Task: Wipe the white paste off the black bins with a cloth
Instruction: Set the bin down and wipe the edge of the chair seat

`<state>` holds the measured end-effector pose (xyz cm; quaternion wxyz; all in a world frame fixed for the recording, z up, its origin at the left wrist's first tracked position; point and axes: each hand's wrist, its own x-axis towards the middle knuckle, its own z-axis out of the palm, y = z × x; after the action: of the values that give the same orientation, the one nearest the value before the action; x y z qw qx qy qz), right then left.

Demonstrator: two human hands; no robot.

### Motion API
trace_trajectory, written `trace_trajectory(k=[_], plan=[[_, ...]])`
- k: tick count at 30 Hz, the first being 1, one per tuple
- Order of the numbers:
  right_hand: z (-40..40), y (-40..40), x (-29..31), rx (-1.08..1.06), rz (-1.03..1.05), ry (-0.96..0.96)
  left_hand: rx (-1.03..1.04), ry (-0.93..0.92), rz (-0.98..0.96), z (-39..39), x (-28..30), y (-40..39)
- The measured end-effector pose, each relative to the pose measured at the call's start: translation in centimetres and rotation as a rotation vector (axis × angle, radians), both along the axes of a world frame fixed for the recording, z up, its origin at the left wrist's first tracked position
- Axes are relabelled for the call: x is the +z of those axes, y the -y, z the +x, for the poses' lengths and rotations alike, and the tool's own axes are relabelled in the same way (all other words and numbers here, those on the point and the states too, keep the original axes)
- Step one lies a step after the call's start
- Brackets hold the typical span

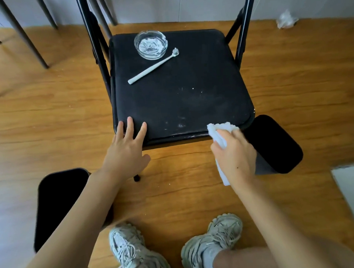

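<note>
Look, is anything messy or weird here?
Yes. Faint white smears and specks dirty the black chair seat near its front edge, beside the cloth in the right hand. A crumpled white wad lies on the floor by the wall.

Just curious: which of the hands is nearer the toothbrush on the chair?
Left. The left hand rests on the seat's front-left edge, below the toothbrush; the right hand, holding the cloth, is at the front-right corner.

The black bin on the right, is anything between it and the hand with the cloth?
Nothing visible blocks it. The right hand grips the white cloth at the chair seat front corner, and the right black bin stands on the floor just beyond that corner, with open space between. Only the seat edge sits close by.
</note>
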<state>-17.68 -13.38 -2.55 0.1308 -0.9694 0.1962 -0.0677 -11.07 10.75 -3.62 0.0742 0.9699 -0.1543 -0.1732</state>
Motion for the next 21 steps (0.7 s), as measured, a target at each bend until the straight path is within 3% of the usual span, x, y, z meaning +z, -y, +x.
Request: trace_trajectory(k=[6,10,12,14,16,21], plan=[[0.3,-7.9,-0.9,0.295,0.068,0.018,0.024,-0.014,-0.004,-0.1,0.1,0.0],[0.3,-6.1,-1.5,0.326,-0.005,0.024,0.062,-0.021,-0.031,-0.2,0.2,0.4],[-0.7,-2.5,-3.0,0.22,-0.039,-0.121,0.067,-0.016,-0.032,0.0,0.3,0.2],[-2.0,1.5,-4.4,-0.032,0.029,-0.172,0.078,-0.025,-0.033,-0.1,0.3,-0.1],[-2.3,3.9,-4.3,-0.206,0.076,-0.052,0.077,-0.032,-0.032,-0.1,0.2,-0.1],[-0.9,4.7,-2.5,-0.327,0.151,0.203,0.082,-0.042,-0.069,-0.1,0.3,-0.1]])
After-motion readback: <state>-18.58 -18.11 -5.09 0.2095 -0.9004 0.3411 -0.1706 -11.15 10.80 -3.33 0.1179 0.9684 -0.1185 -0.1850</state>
